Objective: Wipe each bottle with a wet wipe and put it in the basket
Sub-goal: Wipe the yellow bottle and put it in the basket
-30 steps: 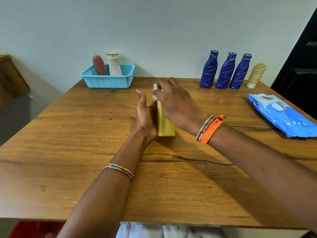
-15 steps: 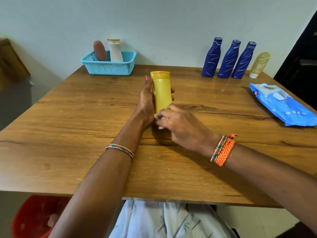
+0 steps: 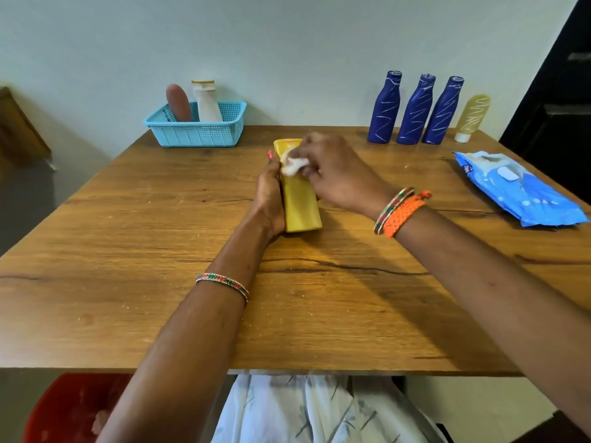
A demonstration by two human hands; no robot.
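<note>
A yellow bottle (image 3: pixel 300 206) stands at the middle of the wooden table (image 3: pixel 128 251). My left hand (image 3: pixel 270 196) grips its left side. My right hand (image 3: pixel 335 174) presses a crumpled white wet wipe (image 3: pixel 292 166) against the bottle's upper part, near the cap. A light blue basket (image 3: pixel 198 131) sits at the back left and holds a brown bottle (image 3: pixel 178 102) and a white bottle (image 3: pixel 206 102). Three dark blue bottles (image 3: pixel 415 111) and a pale yellow tube (image 3: pixel 471 118) stand at the back right.
A blue pack of wet wipes (image 3: pixel 518 190) lies at the table's right edge. A red bin (image 3: pixel 70 407) stands on the floor under the front left corner. A dark door is at the far right.
My right hand with the wipe has moved from the bottle's base up to its top. One second ago it was also near the top. The left hand keeps its hold.
</note>
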